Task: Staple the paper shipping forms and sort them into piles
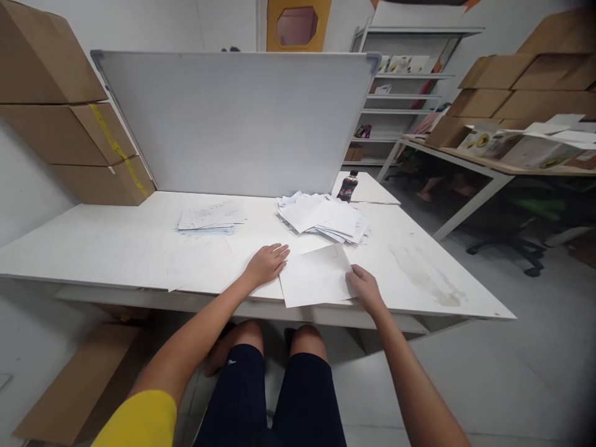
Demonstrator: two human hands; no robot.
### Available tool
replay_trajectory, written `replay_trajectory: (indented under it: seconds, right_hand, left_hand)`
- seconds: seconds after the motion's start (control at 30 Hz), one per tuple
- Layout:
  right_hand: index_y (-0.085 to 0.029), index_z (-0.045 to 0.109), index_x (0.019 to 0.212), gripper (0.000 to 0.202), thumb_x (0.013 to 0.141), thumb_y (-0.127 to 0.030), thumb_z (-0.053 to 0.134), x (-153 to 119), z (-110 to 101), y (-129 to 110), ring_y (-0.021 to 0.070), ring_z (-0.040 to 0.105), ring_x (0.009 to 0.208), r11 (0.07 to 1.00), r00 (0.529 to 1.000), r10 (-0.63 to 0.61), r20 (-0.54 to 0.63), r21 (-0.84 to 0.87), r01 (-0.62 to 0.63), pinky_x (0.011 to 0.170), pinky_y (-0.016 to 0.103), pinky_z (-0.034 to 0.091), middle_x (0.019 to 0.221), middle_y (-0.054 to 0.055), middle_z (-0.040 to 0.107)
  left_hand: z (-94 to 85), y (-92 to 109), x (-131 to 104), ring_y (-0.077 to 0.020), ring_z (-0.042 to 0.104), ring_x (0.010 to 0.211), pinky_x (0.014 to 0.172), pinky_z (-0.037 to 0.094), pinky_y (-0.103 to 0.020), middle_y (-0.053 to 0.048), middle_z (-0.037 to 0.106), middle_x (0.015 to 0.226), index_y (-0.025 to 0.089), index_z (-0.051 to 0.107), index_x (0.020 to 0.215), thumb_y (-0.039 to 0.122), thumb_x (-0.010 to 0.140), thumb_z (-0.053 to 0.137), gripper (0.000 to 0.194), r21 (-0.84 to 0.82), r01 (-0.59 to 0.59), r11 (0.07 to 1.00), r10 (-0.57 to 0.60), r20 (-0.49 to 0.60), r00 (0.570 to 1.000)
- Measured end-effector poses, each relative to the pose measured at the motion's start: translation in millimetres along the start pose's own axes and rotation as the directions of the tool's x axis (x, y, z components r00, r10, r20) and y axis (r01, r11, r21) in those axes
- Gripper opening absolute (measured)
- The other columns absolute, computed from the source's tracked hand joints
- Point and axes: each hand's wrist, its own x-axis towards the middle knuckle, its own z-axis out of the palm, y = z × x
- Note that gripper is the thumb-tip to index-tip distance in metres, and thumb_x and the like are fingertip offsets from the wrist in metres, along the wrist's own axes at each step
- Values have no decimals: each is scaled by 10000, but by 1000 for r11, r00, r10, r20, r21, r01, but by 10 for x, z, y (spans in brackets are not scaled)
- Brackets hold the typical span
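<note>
My right hand (pixel 363 284) grips the right edge of a white envelope (pixel 319 276), which has a small printed square near its upper corner. The envelope lies over the table's front edge. My left hand (pixel 267 264) rests beside its left edge, palm down with fingers stretched out; I cannot tell whether the fingertips touch it. Beyond the envelope is a messy pile of white envelopes (pixel 326 216). A smaller, neater stack of envelopes (pixel 210 217) lies farther left. To the left of my left hand, a pale sheet (pixel 193 264) barely stands out from the white tabletop.
A whiteboard (pixel 242 124) stands across the back of the white table (pixel 107 239). A dark drink bottle (pixel 347 186) is behind the messy pile. Cardboard boxes (pixel 100 133) are stacked at left, and another box (pixel 84 379) is on the floor.
</note>
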Motion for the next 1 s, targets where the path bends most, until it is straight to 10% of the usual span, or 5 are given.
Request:
replay_trajectory:
  seconds: [0.4, 1.0]
  right_hand:
    - [-222, 488, 671, 185, 695, -400, 446, -38, 22, -36, 161, 417, 634, 999, 1000, -18, -5, -42, 18, 567, 268, 291, 586, -33, 440]
    - [-228, 486, 665, 190, 696, -402, 414, -65, 97, -51, 165, 421, 637, 993, 999, -50, -19, -107, 47, 572, 266, 292, 600, -31, 457]
  left_hand:
    - [119, 207, 8, -232, 457, 1348, 1120, 353, -455, -118, 574, 1368, 180, 548, 1317, 151, 969, 407, 377, 52, 163, 985, -170, 177, 969]
    - [26, 260, -73, -224, 596, 1148, 927, 460, -374, -118, 622, 1295, 160, 489, 1343, 197, 951, 436, 397, -11, 248, 969, -247, 65, 967]
